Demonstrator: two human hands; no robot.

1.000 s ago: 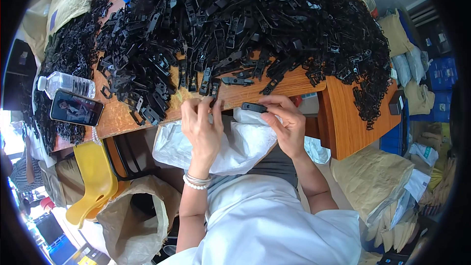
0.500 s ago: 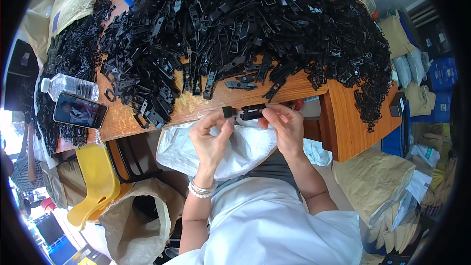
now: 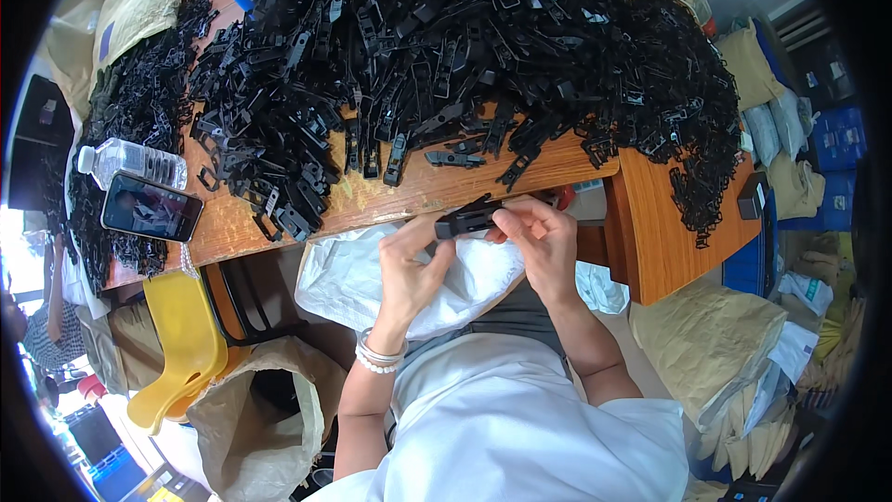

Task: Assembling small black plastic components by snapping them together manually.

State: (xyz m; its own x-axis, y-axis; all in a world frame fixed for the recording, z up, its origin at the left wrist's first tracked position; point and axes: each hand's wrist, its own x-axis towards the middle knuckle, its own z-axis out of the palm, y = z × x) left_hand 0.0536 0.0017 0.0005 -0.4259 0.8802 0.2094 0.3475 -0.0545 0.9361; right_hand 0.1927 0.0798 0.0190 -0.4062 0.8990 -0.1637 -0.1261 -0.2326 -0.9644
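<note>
Over my lap, just off the table's front edge, a black plastic part (image 3: 467, 221) made of a narrow frame and a blocky end is pinched in both hands. My left hand (image 3: 411, 265) grips its left end between thumb and fingers, and a bracelet circles that wrist. On the other end, the thumb and fingertips of my right hand (image 3: 546, 246) are closed. Fingers cover parts of both ends. Beyond them lies a large heap of similar black plastic parts (image 3: 418, 46). Beneath the hands spreads a white woven sack (image 3: 348, 284) across my lap.
The wooden table (image 3: 362, 204) carries a phone (image 3: 151, 207) leaning by a clear bottle (image 3: 139, 164) at left. A yellow chair (image 3: 181, 344) and an open paper sack (image 3: 251, 446) stand lower left. Brown sacks (image 3: 706, 339) lie at right; a small black box (image 3: 754, 196) sits near the table's right end.
My left hand has moved right, bringing its small black piece against the frame in my right hand. The two pieces, apart before, now meet as one part, slightly tilted.
</note>
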